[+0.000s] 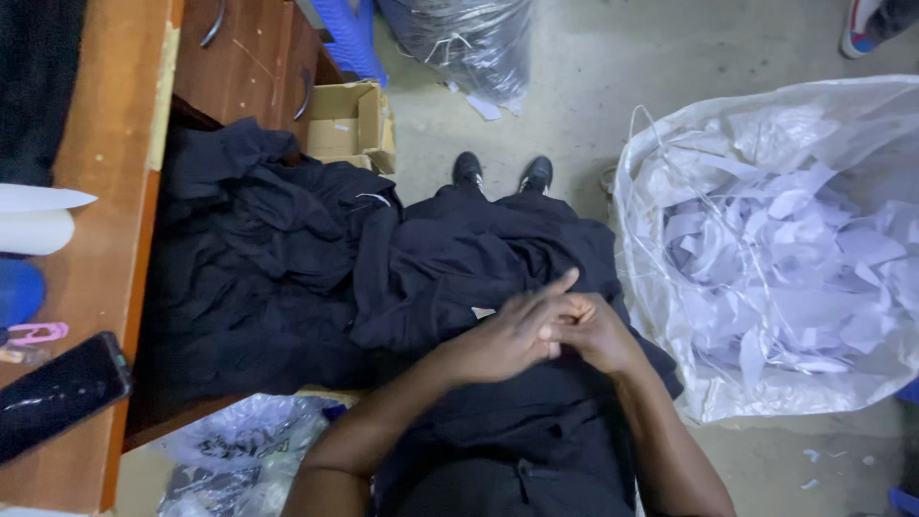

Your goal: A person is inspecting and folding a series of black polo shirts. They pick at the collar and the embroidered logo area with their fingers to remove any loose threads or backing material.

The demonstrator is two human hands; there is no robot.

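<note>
I sit with a black garment (479, 254) spread over my lap. My left hand (507, 335) and my right hand (593, 330) meet above it, fingers touching each other. The left forefinger points up and right. A small pale patch, perhaps a tag, shows on the cloth just left of the hands, at the edge of my left hand. Whether either hand pinches cloth or a thread is hidden by the fingers.
A pile of black garments (249, 258) lies at my left beside a wooden desk (105, 249) bearing a phone (57, 393). A big clear sack (661, 316) of white paper scraps stands at my right. A cardboard box (354, 124) and my shoes (503, 172) are ahead.
</note>
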